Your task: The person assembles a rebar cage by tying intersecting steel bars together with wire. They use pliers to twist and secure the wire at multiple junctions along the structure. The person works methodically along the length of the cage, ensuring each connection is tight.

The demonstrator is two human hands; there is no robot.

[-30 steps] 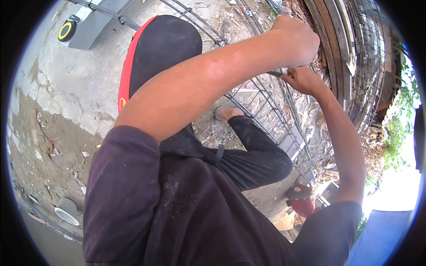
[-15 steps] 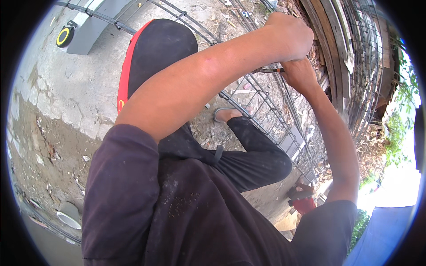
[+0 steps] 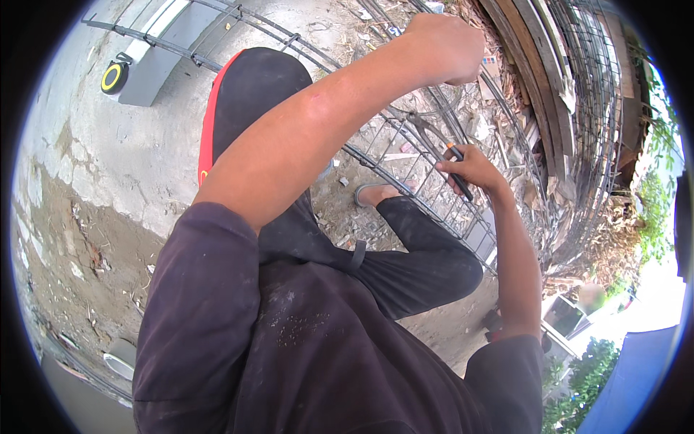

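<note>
My left hand (image 3: 450,49) is closed in a fist above the far part of a long rebar cage (image 3: 379,168). Whatever lies in its fingers is hidden by the back of the hand. Lower and to the right, my right hand (image 3: 477,172) grips a pair of pincers (image 3: 456,154) with dark handles and orange marks. The pincers' head points up and left, over the cage's bars, below my left hand. I cannot tell whether its jaws touch a bar.
A tape measure (image 3: 113,77), yellow and black, hangs on a grey box-shaped beam (image 3: 155,69) at the far left. Long timber boards (image 3: 531,79) and wire mesh (image 3: 596,108) stand along the right. Debris litters the ground. My bent legs flank the cage.
My right hand has come down and away from my left hand, bringing the pincers into clearer view. The left hand has shifted slightly left.
</note>
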